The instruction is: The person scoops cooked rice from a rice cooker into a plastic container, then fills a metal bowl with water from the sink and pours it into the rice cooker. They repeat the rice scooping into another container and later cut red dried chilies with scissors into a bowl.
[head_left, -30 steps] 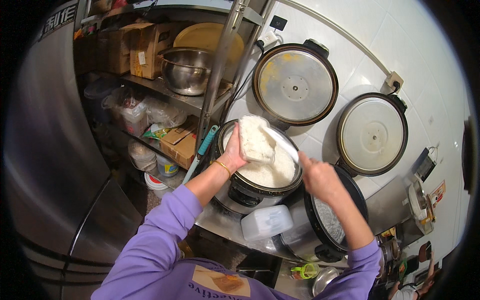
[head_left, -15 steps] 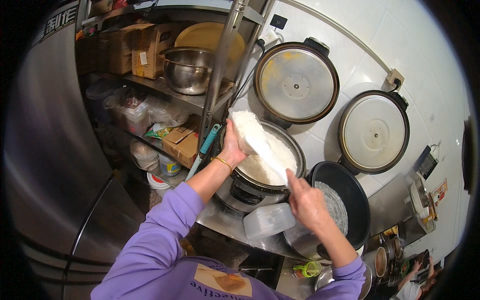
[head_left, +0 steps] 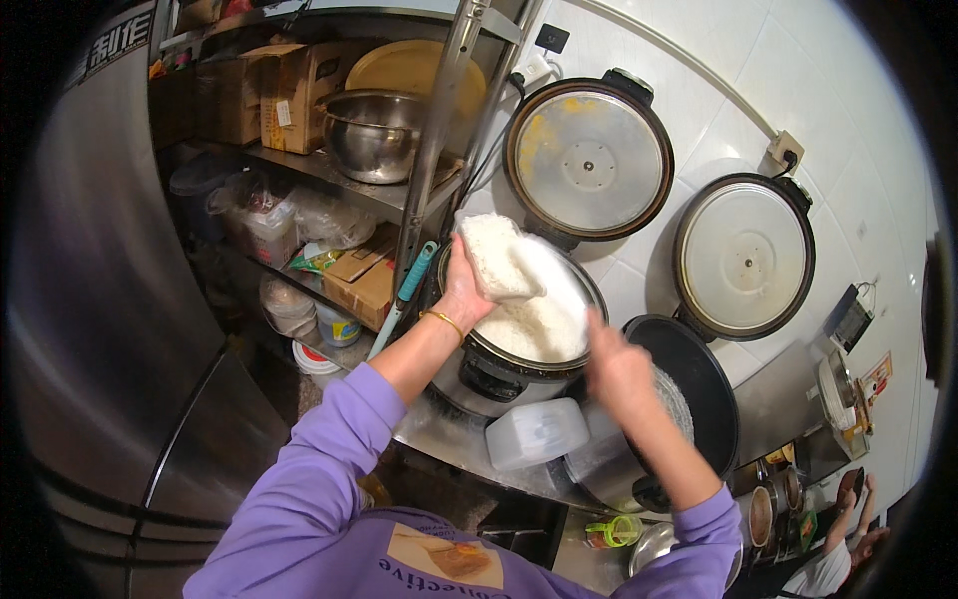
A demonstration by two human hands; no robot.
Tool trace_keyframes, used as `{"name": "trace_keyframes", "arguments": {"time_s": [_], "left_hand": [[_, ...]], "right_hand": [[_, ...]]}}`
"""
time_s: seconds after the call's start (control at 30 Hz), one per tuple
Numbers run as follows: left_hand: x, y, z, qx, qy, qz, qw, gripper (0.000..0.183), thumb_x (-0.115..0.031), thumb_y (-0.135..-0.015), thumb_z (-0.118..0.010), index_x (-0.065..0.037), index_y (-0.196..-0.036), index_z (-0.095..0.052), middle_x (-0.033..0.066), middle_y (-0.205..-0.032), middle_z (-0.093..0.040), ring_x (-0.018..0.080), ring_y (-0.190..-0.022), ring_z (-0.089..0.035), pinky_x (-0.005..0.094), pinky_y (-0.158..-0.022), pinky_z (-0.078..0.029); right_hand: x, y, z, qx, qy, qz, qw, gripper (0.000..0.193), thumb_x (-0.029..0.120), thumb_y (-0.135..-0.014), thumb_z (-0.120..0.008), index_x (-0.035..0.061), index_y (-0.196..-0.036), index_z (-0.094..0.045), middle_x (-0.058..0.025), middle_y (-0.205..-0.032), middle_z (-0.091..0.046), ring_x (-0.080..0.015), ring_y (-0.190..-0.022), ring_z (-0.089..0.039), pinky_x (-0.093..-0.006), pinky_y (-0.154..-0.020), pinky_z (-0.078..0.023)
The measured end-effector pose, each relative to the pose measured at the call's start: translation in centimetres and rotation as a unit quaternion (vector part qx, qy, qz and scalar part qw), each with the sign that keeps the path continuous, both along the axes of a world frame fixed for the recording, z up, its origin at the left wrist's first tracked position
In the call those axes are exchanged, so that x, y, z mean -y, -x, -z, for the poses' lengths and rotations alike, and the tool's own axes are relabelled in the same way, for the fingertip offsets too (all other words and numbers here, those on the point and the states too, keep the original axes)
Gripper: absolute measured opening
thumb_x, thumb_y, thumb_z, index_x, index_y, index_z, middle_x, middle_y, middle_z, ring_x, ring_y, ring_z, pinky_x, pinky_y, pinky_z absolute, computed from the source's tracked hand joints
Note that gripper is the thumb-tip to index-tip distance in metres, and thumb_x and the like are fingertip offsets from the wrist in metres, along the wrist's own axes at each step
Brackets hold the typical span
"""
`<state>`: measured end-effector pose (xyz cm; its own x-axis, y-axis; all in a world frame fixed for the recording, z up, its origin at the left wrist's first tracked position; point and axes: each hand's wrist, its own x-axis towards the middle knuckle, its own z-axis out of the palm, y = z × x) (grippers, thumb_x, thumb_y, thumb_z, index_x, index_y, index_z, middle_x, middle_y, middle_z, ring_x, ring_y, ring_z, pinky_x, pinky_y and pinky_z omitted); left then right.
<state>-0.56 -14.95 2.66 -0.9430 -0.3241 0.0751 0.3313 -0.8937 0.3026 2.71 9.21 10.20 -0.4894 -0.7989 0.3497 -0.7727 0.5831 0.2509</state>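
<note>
In my left hand (head_left: 465, 290) is a clear plastic container (head_left: 496, 262) heaped with white rice, tilted over the open rice cooker (head_left: 491, 379). Cooked rice (head_left: 539, 327) fills much of that cooker's pot. My right hand (head_left: 619, 371), smeared by motion, is closed on the handle of a white rice paddle (head_left: 554, 275). The blurred blade reaches over the pot, beside the container's rice. Below my right hand, an empty translucent container (head_left: 537, 435) rests at the cooker's front.
A second cooker with a black pot (head_left: 704, 374) stands to the right. Two raised lids (head_left: 591, 165) lean near the tiled wall. Left is a metal shelf (head_left: 374, 195) with a steel pot (head_left: 374, 137) and boxes. A teal-handled tool (head_left: 414, 275) stands beside the cooker. Another person's arms (head_left: 858, 514) show far right.
The paddle's blade has swung up and back from the pot's middle toward its far side. My right hand has moved slightly right and up. My left hand stays in place with the container.
</note>
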Motion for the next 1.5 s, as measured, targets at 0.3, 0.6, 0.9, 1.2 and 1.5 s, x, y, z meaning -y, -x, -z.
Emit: {"name": "trace_keyframes", "arguments": {"time_s": [0.3, 0.6, 0.9, 1.2, 1.5], "left_hand": [[-1.0, -0.1, 0.1, -0.035, 0.044, 0.056, 0.997, 0.071, -0.066, -0.095, -0.025, -0.014, -0.139, -0.045, 0.0084, -0.136, -0.052, 0.0302, -0.124, -0.05, 0.0494, -0.106, -0.038], [2.0, -4.3, 0.5, 0.063, 0.054, -0.004, 0.997, 0.062, -0.055, -0.098, -0.029, -0.011, -0.138, -0.045, 0.0129, -0.137, -0.051, 0.0335, -0.124, -0.051, 0.0539, -0.106, -0.037], [9.0, -14.9, 4.4, 0.085, 0.026, -0.063, 0.994, 0.047, -0.033, -0.101, -0.032, -0.004, -0.134, -0.048, 0.0153, -0.135, -0.054, 0.0336, -0.119, -0.055, 0.0519, -0.102, -0.042], [8.4, -19.0, 11.5, 0.058, -0.005, 0.033, 0.998, 0.047, -0.035, -0.1, -0.035, -0.006, -0.134, -0.05, 0.0128, -0.132, -0.056, 0.0333, -0.118, -0.056, 0.0508, -0.101, -0.043], [7.6, -22.2, 13.1, 0.087, -0.017, 0.028, 0.996, 0.046, -0.035, -0.1, -0.035, -0.007, -0.132, -0.052, 0.0116, -0.13, -0.058, 0.0311, -0.117, -0.057, 0.0485, -0.101, -0.044]], "right_hand": [[0.2, 3.7, 1.3, -0.03, 0.017, -0.026, 0.999, 0.068, 0.0, -0.075, -0.058, -0.0029, -0.139, -0.034, -0.0199, -0.089, -0.059, -0.0374, -0.066, -0.063, -0.0449, -0.058, -0.052], [-6.0, 1.9, -0.3, 0.374, 0.263, -0.009, 0.889, 0.036, 0.006, -0.091, -0.05, -0.0009, -0.127, -0.05, -0.0097, -0.076, -0.065, -0.0174, -0.062, -0.064, -0.0304, -0.056, -0.053], [-11.7, -10.9, 9.7, 0.79, 0.524, 0.145, 0.283, 0.027, 0.019, -0.095, -0.043, -0.0022, -0.111, -0.048, -0.0121, -0.077, -0.06, -0.0177, -0.053, -0.055, -0.0314, -0.046, -0.046], [-2.7, -7.8, 19.6, 0.734, 0.627, 0.136, 0.224, 0.035, 0.015, -0.101, -0.034, -0.0119, -0.124, -0.038, -0.0258, -0.114, -0.06, -0.0306, -0.104, -0.063, -0.0407, -0.093, -0.051], [-0.5, -7.8, 20.2, 0.775, 0.594, 0.1, 0.19, 0.04, 0.015, -0.103, -0.028, -0.0129, -0.132, -0.031, -0.0312, -0.132, -0.048, -0.0382, -0.125, -0.049, -0.0472, -0.111, -0.038]]}}
